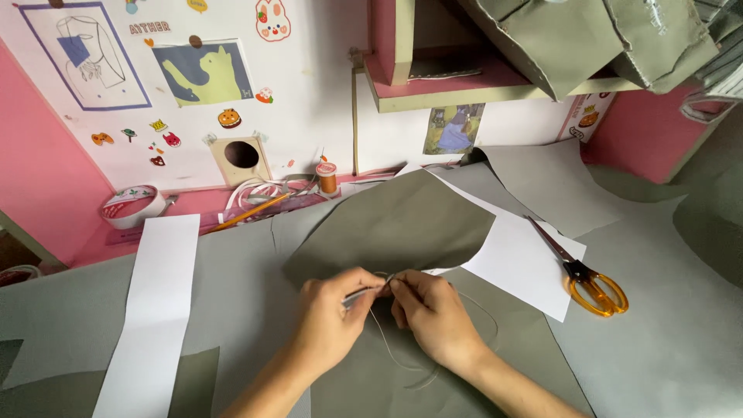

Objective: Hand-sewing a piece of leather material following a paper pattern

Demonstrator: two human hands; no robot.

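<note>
Pinching a thin grey thread (pixel 385 340), left hand (pixel 334 313) and right hand (pixel 430 310) meet fingertip to fingertip over grey fabric (pixel 395 224)
Orange-handled scissors (pixel 588 279) lie right; cat poster (pixel 203 73) hangs on the wall

Left hand (pixel 334 310) and right hand (pixel 430 311) meeting fingertip to fingertip over grey fabric (pixel 387 228), pinching a thin needle (pixel 357 292) between them. Fine thread (pixel 387 344) looping down from the fingers across the cloth. White paper sheet (pixel 520 263) just beyond the hands, partly under the fabric. Orange-handled scissors (pixel 588 280) lying on the sheet's right edge. Long white paper strip (pixel 155 310) to the left. Spool of orange thread (pixel 327 177) standing near the wall; roll of tape (pixel 133 206) far left.
</note>
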